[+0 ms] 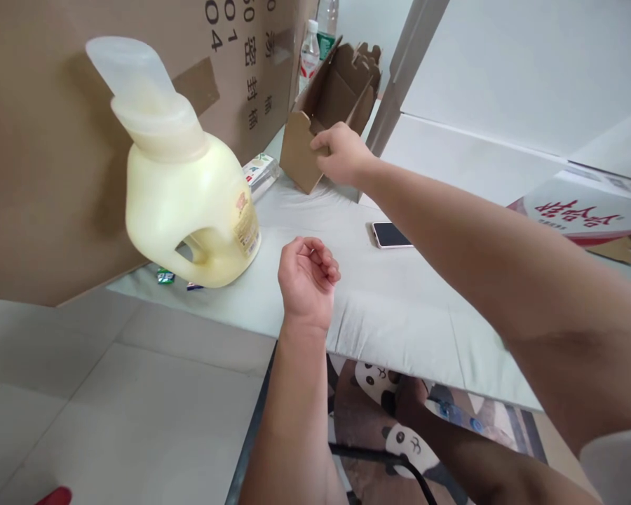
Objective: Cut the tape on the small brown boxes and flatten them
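Note:
My right hand point(341, 152) reaches far across the white table point(399, 308) and grips the near flap of a small open brown cardboard box point(331, 105). My left hand point(308, 280) hovers over the table's near part with its fingers curled loosely into the palm, and nothing shows in them. A large pale yellow detergent jug point(189, 196) with a translucent cap stands to the left of my left hand.
A phone point(390, 234) lies face up on the table right of centre. A big brown carton point(42, 154) walls the left side. Water bottles point(310, 49) stand behind the small box. A small packet point(261, 173) and sweets point(165, 275) lie by the jug. A white printed box point(583, 210) sits at right.

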Motion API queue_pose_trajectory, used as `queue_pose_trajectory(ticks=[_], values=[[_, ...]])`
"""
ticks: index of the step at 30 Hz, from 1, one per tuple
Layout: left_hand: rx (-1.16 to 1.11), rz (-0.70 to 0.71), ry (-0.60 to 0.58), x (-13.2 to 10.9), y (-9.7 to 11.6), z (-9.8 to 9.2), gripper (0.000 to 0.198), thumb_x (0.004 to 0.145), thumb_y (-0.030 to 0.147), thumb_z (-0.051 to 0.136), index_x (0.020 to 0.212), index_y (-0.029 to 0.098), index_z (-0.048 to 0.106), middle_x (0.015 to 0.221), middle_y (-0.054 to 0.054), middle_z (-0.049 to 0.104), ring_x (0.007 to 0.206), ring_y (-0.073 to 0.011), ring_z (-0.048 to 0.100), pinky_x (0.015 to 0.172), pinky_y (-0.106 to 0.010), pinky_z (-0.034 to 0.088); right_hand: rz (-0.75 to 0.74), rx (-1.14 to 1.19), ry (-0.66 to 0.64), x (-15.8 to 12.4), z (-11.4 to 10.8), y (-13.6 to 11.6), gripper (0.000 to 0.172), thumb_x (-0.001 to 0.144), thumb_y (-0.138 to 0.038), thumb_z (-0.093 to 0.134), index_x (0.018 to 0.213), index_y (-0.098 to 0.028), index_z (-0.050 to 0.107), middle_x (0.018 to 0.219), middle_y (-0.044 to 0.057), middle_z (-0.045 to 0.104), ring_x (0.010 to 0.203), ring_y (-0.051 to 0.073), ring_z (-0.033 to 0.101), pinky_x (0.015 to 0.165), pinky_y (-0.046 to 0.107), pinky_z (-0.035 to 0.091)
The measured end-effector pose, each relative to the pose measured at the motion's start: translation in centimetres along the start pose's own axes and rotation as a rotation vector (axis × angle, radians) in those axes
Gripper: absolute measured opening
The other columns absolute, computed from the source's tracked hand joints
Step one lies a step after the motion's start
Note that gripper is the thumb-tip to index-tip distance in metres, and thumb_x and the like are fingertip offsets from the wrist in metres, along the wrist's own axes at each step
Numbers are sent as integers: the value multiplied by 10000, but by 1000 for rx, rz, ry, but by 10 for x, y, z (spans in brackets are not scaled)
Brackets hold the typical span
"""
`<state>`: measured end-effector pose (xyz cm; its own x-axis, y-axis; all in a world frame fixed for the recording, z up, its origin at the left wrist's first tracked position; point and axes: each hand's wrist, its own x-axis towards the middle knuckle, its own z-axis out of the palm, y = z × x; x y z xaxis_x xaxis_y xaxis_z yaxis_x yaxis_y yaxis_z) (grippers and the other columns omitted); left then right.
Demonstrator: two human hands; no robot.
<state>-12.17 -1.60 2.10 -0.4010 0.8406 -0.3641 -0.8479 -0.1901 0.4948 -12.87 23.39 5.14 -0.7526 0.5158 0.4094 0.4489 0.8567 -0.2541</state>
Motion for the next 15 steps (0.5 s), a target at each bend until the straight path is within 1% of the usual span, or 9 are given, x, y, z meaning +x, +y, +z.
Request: queue_pose_trajectory(ticks=[3, 5, 8, 10, 11, 12, 13, 14, 15], values=[[28, 71, -10, -2, -6, -1, 272, 796, 438, 611, 679, 204, 540, 577, 29, 460, 456, -88, 435, 456, -207, 335, 86, -32, -78, -37, -22, -18, 336, 853, -112, 485, 1083, -157, 725, 1196, 58, 653, 1192, 255, 671, 1079, 416, 534], [81, 200, 58, -4, -10, -3, 267, 824, 430, 598, 679, 214, 535, 594, 25, 456, 487, -103, 440, 476, -219, 346, 84, -42, -47, -77, -44, -30, 324, 866, -108, 474, 1041, -176, 738, 1232, 67, 682, 1134, 240, 682, 1036, 402, 545], [322, 580, 200, -7, -13, -5, 201, 852, 325, 606, 685, 218, 569, 701, 8, 511, 674, -127, 537, 612, -219, 430, 16, -70, 49, -165, -88, -43, 265, 875, -145, 488, 918, -211, 741, 1140, 75, 731, 994, 241, 702, 881, 405, 561], [516, 828, 221, -7, -16, -6, 95, 845, 261, 648, 759, 226, 631, 849, 2, 575, 891, -138, 587, 824, -218, 474, -16, -104, 193, -235, -116, -50, 209, 860, -159, 531, 824, -241, 719, 1036, 70, 757, 944, 255, 705, 826, 422, 547], [587, 909, 192, -7, -18, -7, 34, 845, 258, 669, 825, 232, 660, 929, 0, 602, 990, -149, 593, 929, -235, 466, -23, -127, 278, -269, -127, -52, 204, 841, -139, 543, 771, -256, 695, 971, 57, 762, 864, 242, 694, 788, 427, 530], [638, 952, 134, -7, -21, -7, 60, 854, 279, 680, 897, 238, 679, 1004, -6, 627, 1065, -165, 596, 1004, -263, 454, 2, -151, 340, -301, -135, -54, 214, 825, -112, 550, 732, -263, 669, 943, 42, 762, 784, 222, 671, 747, 424, 507], [664, 965, 49, -6, -25, -6, 126, 869, 316, 680, 970, 241, 688, 1071, -17, 650, 1114, -183, 603, 1045, -296, 452, 56, -161, 429, -330, -140, -55, 229, 816, -86, 550, 700, -260, 644, 926, 30, 759, 757, 214, 653, 733, 422, 492], [677, 956, -53, -5, -30, -6, 187, 884, 357, 672, 1028, 241, 693, 1114, -31, 672, 1135, -201, 618, 1053, -325, 464, 50, -151, 514, -354, -142, -55, 241, 812, -73, 547, 673, -253, 628, 885, 16, 751, 740, 211, 642, 713, 414, 479], [684, 935, -157, -4, -35, -5, 231, 895, 397, 663, 1060, 239, 699, 1125, -42, 693, 1129, -214, 639, 1037, -344, 487, 79, -136, 562, -373, -142, -55, 252, 819, -64, 540, 664, -247, 618, 882, 11, 749, 753, 213, 642, 717, 413, 474]])
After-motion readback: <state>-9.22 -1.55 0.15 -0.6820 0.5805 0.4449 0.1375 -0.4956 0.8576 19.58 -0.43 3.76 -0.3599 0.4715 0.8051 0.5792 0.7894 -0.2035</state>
